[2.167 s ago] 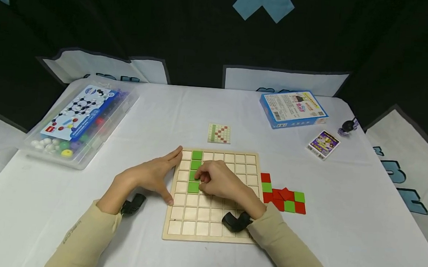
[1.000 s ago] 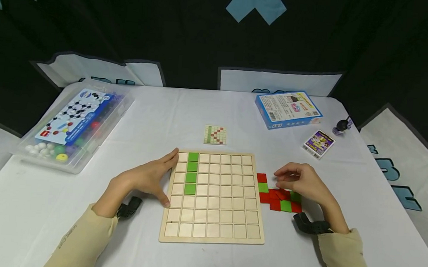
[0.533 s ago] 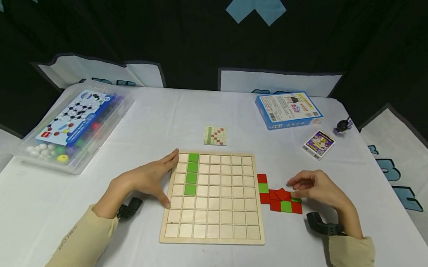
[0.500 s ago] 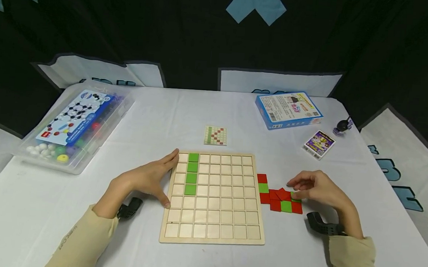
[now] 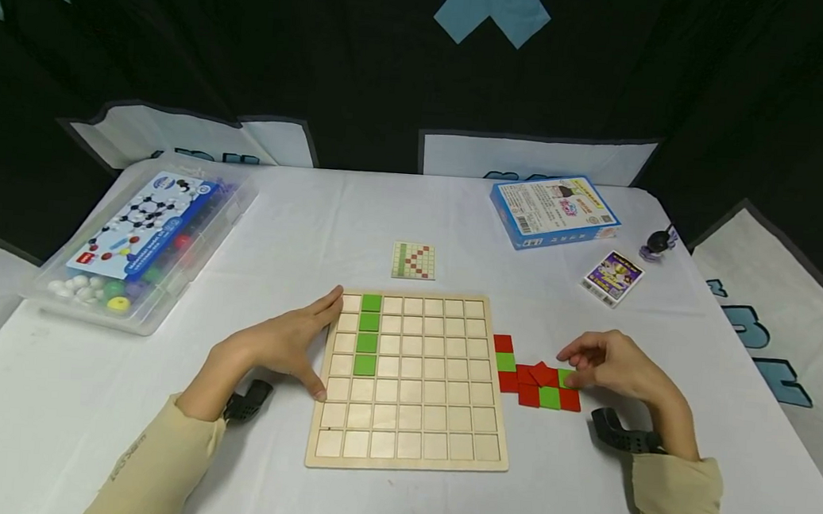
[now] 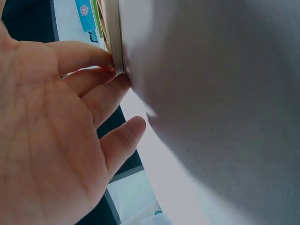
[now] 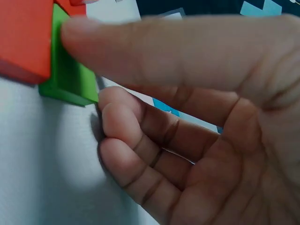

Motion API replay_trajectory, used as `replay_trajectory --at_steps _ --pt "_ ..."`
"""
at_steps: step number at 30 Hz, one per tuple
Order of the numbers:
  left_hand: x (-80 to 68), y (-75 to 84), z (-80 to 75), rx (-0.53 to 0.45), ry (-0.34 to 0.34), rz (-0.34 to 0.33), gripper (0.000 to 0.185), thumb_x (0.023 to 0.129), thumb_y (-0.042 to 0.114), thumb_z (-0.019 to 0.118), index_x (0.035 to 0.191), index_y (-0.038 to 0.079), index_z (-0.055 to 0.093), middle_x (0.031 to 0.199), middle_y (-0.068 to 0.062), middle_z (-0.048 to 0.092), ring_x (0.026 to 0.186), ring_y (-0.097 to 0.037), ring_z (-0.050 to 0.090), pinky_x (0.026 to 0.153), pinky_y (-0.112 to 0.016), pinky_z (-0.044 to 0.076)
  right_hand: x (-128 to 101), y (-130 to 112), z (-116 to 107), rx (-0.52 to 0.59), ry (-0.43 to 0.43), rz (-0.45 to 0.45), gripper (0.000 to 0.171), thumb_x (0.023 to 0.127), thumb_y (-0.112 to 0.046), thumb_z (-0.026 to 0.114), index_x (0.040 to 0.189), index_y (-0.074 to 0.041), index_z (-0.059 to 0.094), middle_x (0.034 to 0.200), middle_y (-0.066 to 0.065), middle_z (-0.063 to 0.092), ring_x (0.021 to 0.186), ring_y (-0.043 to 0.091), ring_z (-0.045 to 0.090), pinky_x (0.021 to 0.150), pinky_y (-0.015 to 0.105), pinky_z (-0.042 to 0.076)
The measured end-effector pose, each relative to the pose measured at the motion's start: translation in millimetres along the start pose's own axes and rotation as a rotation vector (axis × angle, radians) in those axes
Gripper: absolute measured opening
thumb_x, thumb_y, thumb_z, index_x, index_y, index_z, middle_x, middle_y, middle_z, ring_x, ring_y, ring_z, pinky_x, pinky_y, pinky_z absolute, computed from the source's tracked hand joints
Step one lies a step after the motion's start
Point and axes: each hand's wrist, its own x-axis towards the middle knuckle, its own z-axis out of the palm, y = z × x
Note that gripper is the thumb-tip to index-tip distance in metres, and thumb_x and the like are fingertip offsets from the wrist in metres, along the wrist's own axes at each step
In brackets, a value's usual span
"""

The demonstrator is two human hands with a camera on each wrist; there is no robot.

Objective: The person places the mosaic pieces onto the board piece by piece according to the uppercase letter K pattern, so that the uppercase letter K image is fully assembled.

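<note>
A square wooden grid board (image 5: 411, 416) lies flat, with a column of green square tiles (image 5: 369, 322) set in its second column from the left. My left hand (image 5: 280, 342) rests along the board's left edge, thumb and fingers spread; the left wrist view shows fingertips (image 6: 117, 84) against the board's side. My right hand (image 5: 615, 363) is at the right end of a loose group of red and green tiles (image 5: 528, 395). Its thumb (image 7: 103, 47) is at a green tile (image 7: 77, 84), and its other fingers curl loosely. The index fingertip is mostly hidden behind the thumb in the right wrist view.
A small pattern card (image 5: 414, 261) lies behind the board. A clear plastic case (image 5: 146, 306) of colored balls stands at the left. At the back right are a blue box (image 5: 556, 211), a small purple card box (image 5: 614, 277) and a dark round object (image 5: 659, 242).
My right hand has moved from the board's green column to the right end of the loose tiles, then slid slightly right. My left hand has stayed at the board's edge.
</note>
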Motion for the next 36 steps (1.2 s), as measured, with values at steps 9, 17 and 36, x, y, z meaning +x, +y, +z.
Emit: replay_trajectory --at_steps 9,17,36 --pt "-0.5 -0.4 -0.2 -0.014 -0.004 0.001 0.134 0.056 0.042 0.091 0.151 -0.006 0.009 0.161 -0.019 -0.003 0.147 -0.04 0.011 0.115 -0.054 0.024 -2.4 1.6 -0.5 -0.006 -0.023 -0.037 0.028 0.074 -0.007 0.076 0.099 0.001 0.069 0.081 0.007 0.057 0.076 0.018 0.05 0.063 0.02 0.046" --pt "1.0 0.4 0.4 -0.002 -0.003 -0.009 0.135 0.055 0.045 0.091 0.152 -0.005 0.01 0.161 -0.019 -0.003 0.147 -0.041 0.012 0.115 -0.055 0.025 -3.3 1.1 0.6 -0.022 -0.001 -0.04 0.026 0.074 -0.008 0.076 0.097 0.001 0.069 0.078 0.006 0.057 0.075 0.017 0.051 0.062 0.021 0.046" --pt "-0.1 -1.0 0.0 -0.023 -0.008 -0.008 0.134 0.057 0.041 0.091 0.152 -0.004 0.009 0.162 -0.018 -0.004 0.147 -0.039 0.01 0.115 -0.055 0.024 1.5 3.0 2.2 -0.16 0.296 0.026 0.024 0.081 -0.01 0.074 0.1 0.003 0.071 0.084 0.009 0.062 0.078 0.022 0.053 0.063 0.02 0.044"
